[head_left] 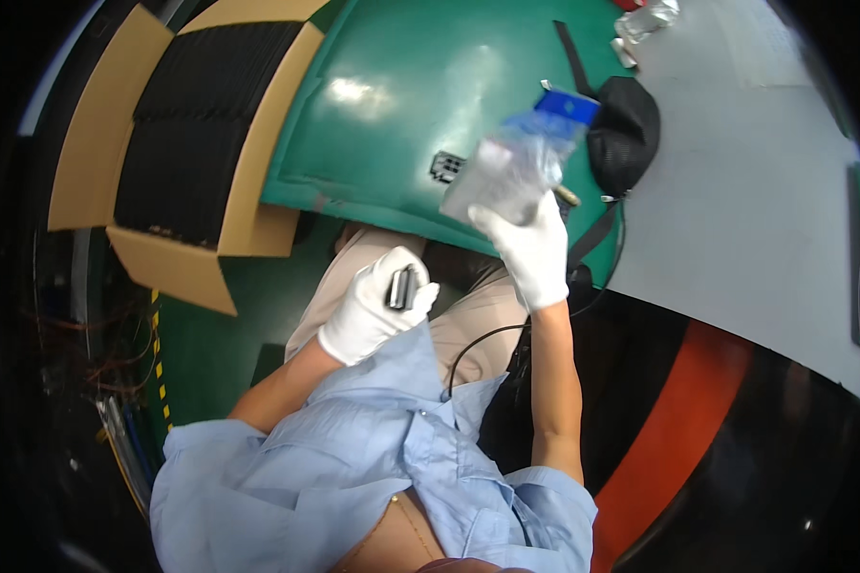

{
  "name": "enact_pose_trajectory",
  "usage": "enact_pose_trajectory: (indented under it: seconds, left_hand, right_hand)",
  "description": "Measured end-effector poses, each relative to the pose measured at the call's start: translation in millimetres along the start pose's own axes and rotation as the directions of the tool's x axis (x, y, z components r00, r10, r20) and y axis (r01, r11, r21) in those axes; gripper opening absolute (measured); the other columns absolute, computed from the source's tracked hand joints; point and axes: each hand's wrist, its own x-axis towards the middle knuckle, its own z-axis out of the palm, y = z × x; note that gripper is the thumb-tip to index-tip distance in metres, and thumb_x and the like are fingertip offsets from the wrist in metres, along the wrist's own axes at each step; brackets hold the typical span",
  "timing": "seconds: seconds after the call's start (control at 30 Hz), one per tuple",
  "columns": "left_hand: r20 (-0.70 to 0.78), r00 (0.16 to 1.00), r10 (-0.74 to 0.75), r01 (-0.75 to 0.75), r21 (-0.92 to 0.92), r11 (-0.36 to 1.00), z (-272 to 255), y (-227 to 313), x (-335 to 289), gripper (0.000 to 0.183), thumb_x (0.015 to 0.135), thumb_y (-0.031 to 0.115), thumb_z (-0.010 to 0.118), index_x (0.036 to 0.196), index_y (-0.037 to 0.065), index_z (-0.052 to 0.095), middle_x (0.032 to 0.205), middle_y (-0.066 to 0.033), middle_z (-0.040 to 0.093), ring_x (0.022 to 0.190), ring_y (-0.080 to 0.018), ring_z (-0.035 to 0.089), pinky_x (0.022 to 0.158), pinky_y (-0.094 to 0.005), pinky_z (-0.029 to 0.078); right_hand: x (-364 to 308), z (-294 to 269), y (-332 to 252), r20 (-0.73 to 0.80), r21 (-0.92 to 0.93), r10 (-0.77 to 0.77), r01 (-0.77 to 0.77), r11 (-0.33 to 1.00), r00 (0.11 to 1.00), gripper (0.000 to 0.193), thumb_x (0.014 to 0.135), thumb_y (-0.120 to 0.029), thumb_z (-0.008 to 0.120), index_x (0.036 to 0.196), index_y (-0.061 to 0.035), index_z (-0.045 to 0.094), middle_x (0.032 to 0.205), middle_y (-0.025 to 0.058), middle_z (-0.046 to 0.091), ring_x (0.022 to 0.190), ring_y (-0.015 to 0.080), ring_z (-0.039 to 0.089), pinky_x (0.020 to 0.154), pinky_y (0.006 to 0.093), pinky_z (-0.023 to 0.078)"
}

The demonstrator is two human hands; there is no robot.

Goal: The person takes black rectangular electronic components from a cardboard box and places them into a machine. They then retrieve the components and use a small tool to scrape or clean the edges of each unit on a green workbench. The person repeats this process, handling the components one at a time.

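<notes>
My left hand (373,307), in a white glove, is closed around a small block-shaped part (403,288) with dark and silvery faces, held above my lap. Over the near edge of the green table, my gloved right hand (530,246) pinches the lower end of a clear plastic bag (506,172). What the bag contains is too blurred to make out. A blue piece (569,105) shows at the bag's far end. On the table, left of the bag, lies a small black-and-white patterned piece (446,167).
An open cardboard box (272,143) packed with black flat pieces (183,172) stands at the left of the green table (401,86). A black pouch with straps (626,138) lies right of the bag. A grey surface (736,191) adjoins on the right. A black cable (483,339) crosses near my right forearm.
</notes>
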Motion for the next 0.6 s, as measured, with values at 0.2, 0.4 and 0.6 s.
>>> enact_pose_trajectory:
  seconds: [0.2,0.4,0.6]
  left_hand:
    - [-0.048,0.983,-0.176,0.172,-0.073,0.982,-7,-10,14,0.015,0.091,0.006,0.071,0.092,0.010,0.057,0.075,0.0031,0.053,0.065,-0.0052,0.050,0.060,-0.0232,0.043]
    - [-0.051,0.951,-0.305,0.294,-0.161,0.942,-13,-16,24,0.016,0.092,0.005,0.070,0.091,0.009,0.055,0.074,0.0032,0.052,0.065,-0.0041,0.048,0.060,-0.0237,0.042]
    - [-0.042,0.934,-0.356,0.342,-0.194,0.919,-16,-22,29,0.016,0.093,0.002,0.069,0.092,0.009,0.055,0.074,0.0043,0.050,0.066,-0.0022,0.049,0.060,-0.0218,0.041]
  right_hand:
    - [132,-13,41,-0.148,-0.228,-0.163,0.127,0.965,0.976,0.074,0.080,-0.029,0.084,0.139,-0.0030,0.048,0.113,0.0166,0.070,0.099,0.0276,0.068,0.094,0.0369,0.052]
    - [235,-18,59,-0.186,-0.446,-0.321,0.211,0.870,0.929,0.061,0.084,-0.030,0.078,0.132,0.0003,0.057,0.123,0.0215,0.064,0.115,0.0359,0.063,0.099,0.0425,0.050]
    - [247,-39,69,-0.273,-0.862,-0.431,-0.021,0.506,0.860,0.057,0.091,-0.045,0.063,0.135,-0.0092,0.059,0.130,0.0188,0.059,0.118,0.0376,0.058,0.100,0.0512,0.046]
